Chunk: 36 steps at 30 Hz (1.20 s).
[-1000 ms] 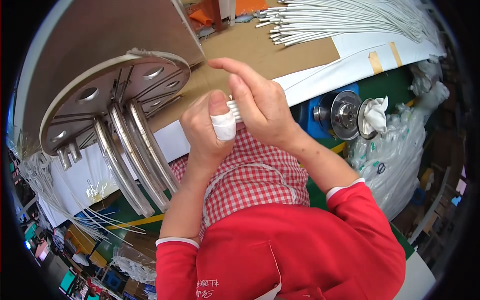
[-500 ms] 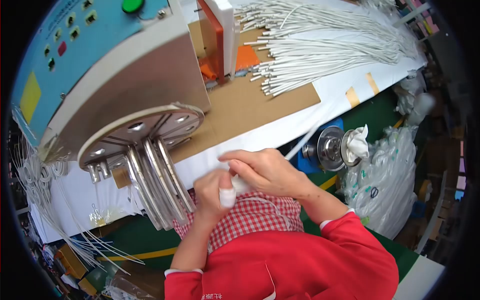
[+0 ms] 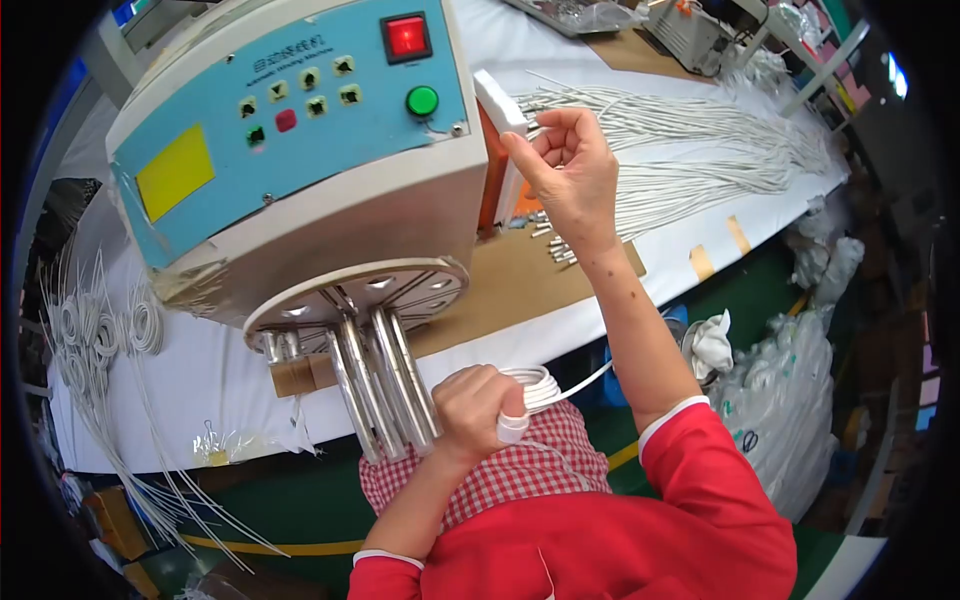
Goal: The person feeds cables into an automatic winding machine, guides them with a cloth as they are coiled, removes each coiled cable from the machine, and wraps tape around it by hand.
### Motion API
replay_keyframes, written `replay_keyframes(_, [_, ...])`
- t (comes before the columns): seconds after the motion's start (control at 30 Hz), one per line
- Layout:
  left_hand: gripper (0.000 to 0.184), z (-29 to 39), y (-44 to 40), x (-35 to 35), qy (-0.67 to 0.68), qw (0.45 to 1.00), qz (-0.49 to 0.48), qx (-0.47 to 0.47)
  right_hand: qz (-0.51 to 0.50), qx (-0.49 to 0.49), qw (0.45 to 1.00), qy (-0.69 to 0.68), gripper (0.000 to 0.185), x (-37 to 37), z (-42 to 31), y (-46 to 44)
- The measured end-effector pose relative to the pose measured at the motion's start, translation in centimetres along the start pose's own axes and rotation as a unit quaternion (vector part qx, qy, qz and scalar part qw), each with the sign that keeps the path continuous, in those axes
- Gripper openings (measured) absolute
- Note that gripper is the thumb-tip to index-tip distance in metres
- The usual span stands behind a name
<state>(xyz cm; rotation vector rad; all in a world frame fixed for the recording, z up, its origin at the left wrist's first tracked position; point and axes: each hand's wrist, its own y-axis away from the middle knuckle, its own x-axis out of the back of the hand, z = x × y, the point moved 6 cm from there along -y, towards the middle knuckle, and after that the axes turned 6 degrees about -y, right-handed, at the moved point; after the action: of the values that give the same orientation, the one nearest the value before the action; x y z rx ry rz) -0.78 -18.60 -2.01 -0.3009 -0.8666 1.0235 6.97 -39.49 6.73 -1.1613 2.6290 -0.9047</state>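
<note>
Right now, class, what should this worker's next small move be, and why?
Probably lower the right hand to steady the trailing length of the white cable coil: only the left hand holds the coil, that length runs out sideways, and the right hand is raised beside the winding machine.

White cable coil [image 3: 535, 388]; red-and-white checked apron [image 3: 470, 495]; red shirt [image 3: 640, 540] with white cuffs [image 3: 672, 420]; blue control panel [image 3: 360, 115] with a yellow rectangle [image 3: 176, 172], a round green button [image 3: 422, 101] and a red switch [image 3: 407, 37] (this last framed in black); silvery rods [image 3: 355, 400]; brown cardboard [image 3: 520, 290]; green floor [image 3: 300, 510] with a yellow stripe [image 3: 300, 549].
</note>
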Motion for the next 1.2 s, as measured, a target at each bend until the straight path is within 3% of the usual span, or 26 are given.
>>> replay_keyframes(0.07, [0.019, -1.6, 0.0, -1.6, -0.023, 1.000, 0.000, 0.000, -0.001, -0.010, 1.000, 0.012, 0.024, -0.5, 0.3, -0.4])
replay_keyframes(0.1, [0.025, -2.6, -0.9, -1.5, 0.013, 0.998, 0.043, 0.038, 0.000, -0.026, 1.000, 0.008, 0.023, -0.7, 0.5, -0.4])
replay_keyframes(0.13, [0.027, -4.0, -1.4, -1.6, 0.016, 0.990, 0.017, 0.138, 0.004, -0.041, 0.999, 0.004, 0.022, -0.8, 0.6, -0.5])
replay_keyframes(0.17, [0.028, -3.3, -2.0, -1.3, 0.001, 0.995, 0.013, 0.098, 0.018, -0.064, 0.996, -0.054, 0.021, -0.8, 0.6, -0.5])
replay_keyframes(0.3, [0.029, 0.6, -2.9, 0.4, 0.021, 0.998, 0.045, -0.026, -0.003, -0.082, 0.995, -0.047, 0.018, -0.7, 0.5, -0.7])
replay_keyframes(0.4, [0.027, -2.9, -2.3, -1.8, 0.034, 0.995, 0.025, 0.089, -0.025, -0.072, 0.995, -0.066, 0.017, -0.7, 0.8, -0.8])
replay_keyframes(0.53, [0.028, -0.2, -3.0, -0.5, 0.028, 0.999, 0.038, -0.014, -0.048, -0.087, 0.987, -0.125, 0.015, -0.7, 1.4, -1.0])
replay_keyframes(0.67, [0.024, -3.0, -1.9, -3.0, 0.002, 0.999, 0.002, 0.050, -0.077, -0.121, 0.981, -0.128, 0.015, -0.4, 1.3, -1.3])
replay_keyframes(0.73, [0.022, -1.7, -2.4, -2.2, 0.008, 1.000, -0.005, 0.014, -0.075, -0.146, 0.979, -0.125, 0.015, -0.4, 1.2, -1.3])
replay_keyframes(0.83, [0.021, 0.7, -3.1, -0.7, 0.020, 0.999, -0.003, -0.025, -0.070, -0.098, 0.991, 0.057, 0.011, -0.2, 0.5, -1.9])
replay_keyframes(0.97, [0.008, -2.3, -2.1, -2.7, -0.004, 0.998, -0.032, 0.048, -0.081, -0.074, 0.969, 0.222, 0.016, -1.0, -0.9, -3.1])
replay_keyframes(1.07, [0.012, -0.9, -1.1, -2.5, 0.040, 0.998, -0.033, 0.043, -0.052, -0.117, 0.992, -0.015, 0.010, -1.0, 1.3, -2.6])
replay_keyframes(1.17, [0.020, 0.2, 1.2, -1.9, 0.067, 0.993, -0.058, 0.078, 0.026, -0.151, 0.972, -0.176, 0.002, 0.3, 2.5, 0.9])
replay_keyframes(1.2, [0.020, 0.5, 2.2, -1.5, 0.080, 0.990, -0.059, 0.096, 0.050, -0.147, 0.974, -0.162, 0.002, 1.0, 3.2, 3.0])
